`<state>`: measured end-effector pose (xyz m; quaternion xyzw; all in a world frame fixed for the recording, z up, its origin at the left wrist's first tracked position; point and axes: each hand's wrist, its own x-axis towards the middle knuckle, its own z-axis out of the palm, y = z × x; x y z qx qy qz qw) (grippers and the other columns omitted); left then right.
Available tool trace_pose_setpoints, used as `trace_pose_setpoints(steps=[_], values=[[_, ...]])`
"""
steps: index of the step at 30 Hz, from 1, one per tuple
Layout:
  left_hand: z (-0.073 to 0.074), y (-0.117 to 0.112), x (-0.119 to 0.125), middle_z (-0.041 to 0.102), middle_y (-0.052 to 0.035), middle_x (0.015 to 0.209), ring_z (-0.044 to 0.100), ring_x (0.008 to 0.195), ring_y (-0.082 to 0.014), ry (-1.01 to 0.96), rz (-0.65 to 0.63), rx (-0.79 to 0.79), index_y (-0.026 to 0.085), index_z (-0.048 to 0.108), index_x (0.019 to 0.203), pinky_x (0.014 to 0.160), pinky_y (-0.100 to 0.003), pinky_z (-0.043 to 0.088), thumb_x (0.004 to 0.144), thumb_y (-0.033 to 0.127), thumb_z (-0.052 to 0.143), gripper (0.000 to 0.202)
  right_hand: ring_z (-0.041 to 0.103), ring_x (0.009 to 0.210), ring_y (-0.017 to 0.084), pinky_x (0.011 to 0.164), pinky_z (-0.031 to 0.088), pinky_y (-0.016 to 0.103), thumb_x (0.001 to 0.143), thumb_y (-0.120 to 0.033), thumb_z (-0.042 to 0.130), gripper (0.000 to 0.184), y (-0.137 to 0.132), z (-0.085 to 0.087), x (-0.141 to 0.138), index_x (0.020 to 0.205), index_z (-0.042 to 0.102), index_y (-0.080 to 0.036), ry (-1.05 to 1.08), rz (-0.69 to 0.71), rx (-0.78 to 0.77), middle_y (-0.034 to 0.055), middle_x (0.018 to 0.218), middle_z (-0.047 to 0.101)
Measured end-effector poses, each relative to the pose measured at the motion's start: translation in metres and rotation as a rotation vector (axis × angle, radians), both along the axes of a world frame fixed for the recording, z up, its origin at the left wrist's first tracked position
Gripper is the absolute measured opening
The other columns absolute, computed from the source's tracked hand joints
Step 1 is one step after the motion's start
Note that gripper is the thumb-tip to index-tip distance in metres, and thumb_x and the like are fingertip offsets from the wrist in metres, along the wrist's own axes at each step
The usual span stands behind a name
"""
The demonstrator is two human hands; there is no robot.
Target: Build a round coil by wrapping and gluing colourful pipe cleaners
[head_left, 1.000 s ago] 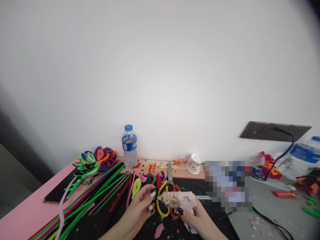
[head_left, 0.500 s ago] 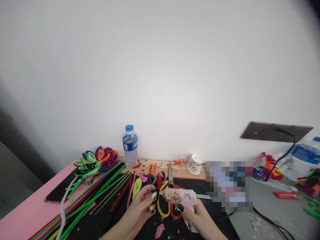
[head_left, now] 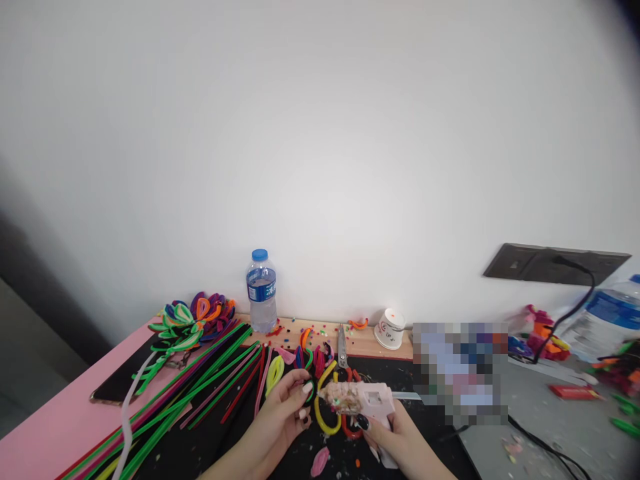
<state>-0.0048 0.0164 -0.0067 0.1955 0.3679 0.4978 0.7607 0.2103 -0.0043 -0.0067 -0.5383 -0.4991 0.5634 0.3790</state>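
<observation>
Glue gun, pale pink, grimy-fronted

From the head, the wall is faced. The left hand and right hand are seen below, near.

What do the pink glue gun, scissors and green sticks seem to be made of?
Glue gun: probably hard plastic, smooth and pink behind a lumpy, crusted front.
Scissors: metal blades, judging by their grey sheen; smooth coloured handles, likely plastic.
Green sticks: perhaps pipe cleaners; they look matte and soft-edged, too fine to confirm.
</observation>
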Motion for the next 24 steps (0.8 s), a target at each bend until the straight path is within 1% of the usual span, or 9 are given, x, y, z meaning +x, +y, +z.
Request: trace_pose_setpoints(steps=[4,8,11,15,21,24], values=[[0.000,0.001,0.000,0.046,0.0094,0.060,0.040,0.046,-0.0009,0.006,-0.002,-0.014,0.020,0.063,0.081,0.052,-0.019,0.033,0.052,0.032,0.088,0.040,0.052,0.051,0.014,0.053,0.043,0.026,0.062,-0.053,0.073,0.054,-0.001,-0.005,0.002,0.098,0.060,-0.014,0.008,-0.014,0.025,-0.0043,0.056,0.056],[0.000,0.001,0.000,0.048,0.0090,0.062,0.041,0.046,-0.0009,0.014,0.002,-0.020,0.020,0.062,0.082,0.052,-0.019,0.034,0.053,0.032,0.088,0.040,0.050,0.048,0.013,0.052,0.042,0.025,0.064,-0.053,0.071,0.050,-0.001,-0.008,0.002,0.094,0.060,-0.015,0.006,0.013,0.028,-0.0055,0.052,0.053],[-0.002,0.002,-0.001,0.048,0.0089,0.062,0.041,0.046,-0.0008,0.014,0.001,-0.018,0.020,0.062,0.081,0.052,-0.018,0.034,0.053,0.032,0.088,0.040,0.044,0.044,0.010,0.049,0.038,0.023,0.064,-0.051,0.072,0.047,-0.002,-0.008,0.000,0.090,0.056,-0.016,0.051,0.025,0.008,-0.0079,0.049,0.050],[-0.006,0.002,-0.001,0.049,0.0083,0.065,0.040,0.046,-0.0006,0.017,0.004,-0.020,0.020,0.062,0.082,0.051,-0.019,0.033,0.052,0.032,0.088,0.042,0.037,0.041,0.008,0.045,0.033,0.021,0.063,-0.051,0.072,0.050,-0.002,-0.009,-0.002,0.092,0.051,-0.017,0.121,0.031,-0.004,-0.0106,0.047,0.046],[-0.006,0.002,-0.002,0.051,0.0076,0.067,0.042,0.047,-0.0011,-0.006,-0.012,-0.008,0.020,0.063,0.085,0.053,-0.019,0.033,0.054,0.030,0.087,0.041,0.038,0.041,0.008,0.043,0.030,0.022,0.064,-0.053,0.071,0.052,0.000,-0.012,-0.002,0.095,0.049,-0.017,0.088,-0.003,0.009,-0.0099,0.048,0.047],[-0.006,0.003,-0.002,0.051,0.0075,0.067,0.041,0.047,-0.0010,-0.009,-0.021,-0.007,0.020,0.062,0.084,0.053,-0.019,0.033,0.054,0.031,0.087,0.041,0.039,0.041,0.008,0.044,0.029,0.022,0.065,-0.053,0.070,0.049,0.002,-0.014,-0.002,0.091,0.049,-0.017,0.069,-0.037,0.028,-0.0097,0.047,0.047]])
